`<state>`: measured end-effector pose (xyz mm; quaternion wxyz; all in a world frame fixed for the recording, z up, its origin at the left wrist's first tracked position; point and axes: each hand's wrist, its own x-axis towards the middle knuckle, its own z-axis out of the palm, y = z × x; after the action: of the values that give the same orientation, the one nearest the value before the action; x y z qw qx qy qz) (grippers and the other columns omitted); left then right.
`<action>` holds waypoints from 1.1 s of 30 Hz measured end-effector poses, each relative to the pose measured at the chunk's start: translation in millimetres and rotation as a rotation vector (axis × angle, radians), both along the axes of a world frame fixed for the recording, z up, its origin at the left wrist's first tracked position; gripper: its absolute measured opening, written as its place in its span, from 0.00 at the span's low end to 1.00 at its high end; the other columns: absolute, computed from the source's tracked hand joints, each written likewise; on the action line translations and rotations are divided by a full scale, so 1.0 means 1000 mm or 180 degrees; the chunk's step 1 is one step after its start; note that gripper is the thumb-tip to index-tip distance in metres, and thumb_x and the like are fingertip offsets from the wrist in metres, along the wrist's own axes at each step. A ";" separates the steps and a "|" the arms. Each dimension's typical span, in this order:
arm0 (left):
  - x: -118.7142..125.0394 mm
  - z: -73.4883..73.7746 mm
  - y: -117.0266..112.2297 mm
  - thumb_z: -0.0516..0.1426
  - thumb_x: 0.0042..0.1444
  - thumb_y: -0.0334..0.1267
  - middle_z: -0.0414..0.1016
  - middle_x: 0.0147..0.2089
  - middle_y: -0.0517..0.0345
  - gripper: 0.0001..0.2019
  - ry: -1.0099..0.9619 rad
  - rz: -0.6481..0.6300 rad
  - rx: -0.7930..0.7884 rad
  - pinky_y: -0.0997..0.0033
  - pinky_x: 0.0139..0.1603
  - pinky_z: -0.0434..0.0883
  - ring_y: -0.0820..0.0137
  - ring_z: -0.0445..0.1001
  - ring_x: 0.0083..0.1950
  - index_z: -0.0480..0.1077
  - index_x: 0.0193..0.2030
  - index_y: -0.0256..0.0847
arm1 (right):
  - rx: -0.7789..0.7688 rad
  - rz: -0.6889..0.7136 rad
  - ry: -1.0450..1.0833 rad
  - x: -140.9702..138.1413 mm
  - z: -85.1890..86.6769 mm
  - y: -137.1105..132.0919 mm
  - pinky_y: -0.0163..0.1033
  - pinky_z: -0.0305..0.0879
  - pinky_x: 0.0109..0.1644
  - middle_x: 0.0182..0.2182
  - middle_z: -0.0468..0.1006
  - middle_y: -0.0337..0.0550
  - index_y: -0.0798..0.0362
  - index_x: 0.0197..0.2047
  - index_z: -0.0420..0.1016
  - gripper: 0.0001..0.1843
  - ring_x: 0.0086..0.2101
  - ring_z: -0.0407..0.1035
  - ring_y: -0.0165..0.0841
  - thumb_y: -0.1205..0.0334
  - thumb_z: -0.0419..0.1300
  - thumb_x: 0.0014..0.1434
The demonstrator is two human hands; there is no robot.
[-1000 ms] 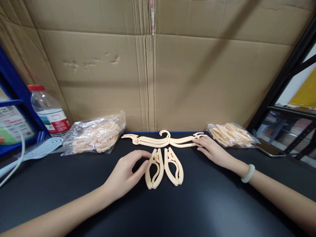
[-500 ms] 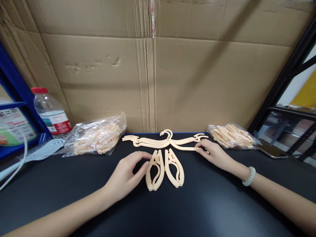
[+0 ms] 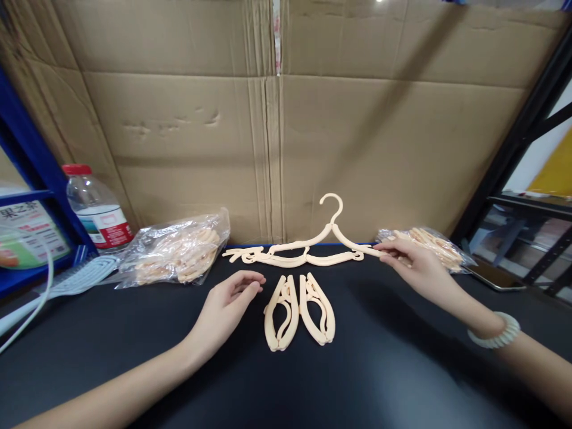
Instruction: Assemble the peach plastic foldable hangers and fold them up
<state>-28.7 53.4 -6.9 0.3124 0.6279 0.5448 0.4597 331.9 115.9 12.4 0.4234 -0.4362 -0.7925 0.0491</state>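
My right hand (image 3: 413,265) pinches the right end of an unfolded cream plastic clothes hanger (image 3: 308,241). That hanger is tilted up, its hook raised against the cardboard behind. Below it, other unfolded hangers (image 3: 330,260) lie on the table, overlapping at the left, so I cannot tell exactly how many there are. Two folded hangers (image 3: 294,319) (image 3: 330,319) rest side by side in front of them. Just left of the folded pair, my left hand (image 3: 226,304) hovers with curled fingers, thumb and forefinger slightly apart, holding nothing.
A clear bag of folded hangers (image 3: 179,250) lies at the left, and another bag (image 3: 440,250) at the right, partly behind my right hand. Beside it is a phone (image 3: 496,278). A bottle (image 3: 100,208) and a pale hairbrush (image 3: 84,277) are at far left. Cardboard (image 3: 187,131) stands behind the black table.
My right hand has moved right and raised one hanger, whose hook now stands upright. My left hand has drawn slightly left, away from the folded hanger.
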 end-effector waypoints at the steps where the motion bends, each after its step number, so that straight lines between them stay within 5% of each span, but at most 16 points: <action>1: 0.000 -0.001 0.001 0.56 0.53 0.50 0.76 0.48 0.47 0.19 -0.0130 0.0040 -0.0023 0.56 0.51 0.71 0.57 0.77 0.47 0.70 0.44 0.37 | 0.0011 -0.0043 -0.0063 0.002 0.003 -0.001 0.44 0.70 0.38 0.36 0.79 0.46 0.49 0.43 0.75 0.11 0.36 0.73 0.40 0.55 0.56 0.62; 5: 0.000 -0.004 0.002 0.57 0.52 0.51 0.70 0.55 0.41 0.28 -0.0419 0.0134 -0.0010 0.54 0.52 0.71 0.57 0.76 0.47 0.62 0.55 0.35 | 0.0068 -0.0015 -0.0224 0.002 0.008 -0.007 0.43 0.68 0.36 0.35 0.78 0.45 0.50 0.41 0.75 0.10 0.34 0.71 0.38 0.56 0.56 0.62; 11: 0.003 -0.003 -0.003 0.55 0.57 0.47 0.69 0.55 0.47 0.25 -0.0267 -0.0089 0.0265 0.57 0.52 0.71 0.60 0.75 0.49 0.57 0.58 0.40 | -0.0011 0.0216 -0.0382 -0.014 0.004 -0.017 0.39 0.66 0.31 0.32 0.77 0.44 0.51 0.39 0.74 0.08 0.31 0.70 0.35 0.61 0.54 0.61; 24: 0.002 -0.007 -0.004 0.54 0.61 0.43 0.75 0.53 0.51 0.22 0.0392 -0.0394 0.0607 0.61 0.50 0.74 0.61 0.76 0.51 0.63 0.61 0.41 | -0.0090 0.0499 -0.0517 -0.026 0.002 -0.027 0.37 0.66 0.31 0.31 0.73 0.42 0.51 0.41 0.71 0.08 0.29 0.69 0.33 0.66 0.51 0.64; 33: 0.003 -0.005 -0.005 0.54 0.60 0.45 0.77 0.51 0.50 0.19 0.0591 -0.0285 0.0605 0.61 0.49 0.75 0.61 0.77 0.48 0.69 0.55 0.39 | 0.0926 0.0217 -0.1362 -0.018 -0.005 -0.022 0.46 0.66 0.42 0.36 0.76 0.47 0.52 0.44 0.75 0.10 0.38 0.68 0.40 0.67 0.53 0.65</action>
<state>-26.2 48.1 -11.6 0.2200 0.7182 0.4968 0.4348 314.1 93.4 7.3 0.3025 -0.3442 -0.8770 -0.1445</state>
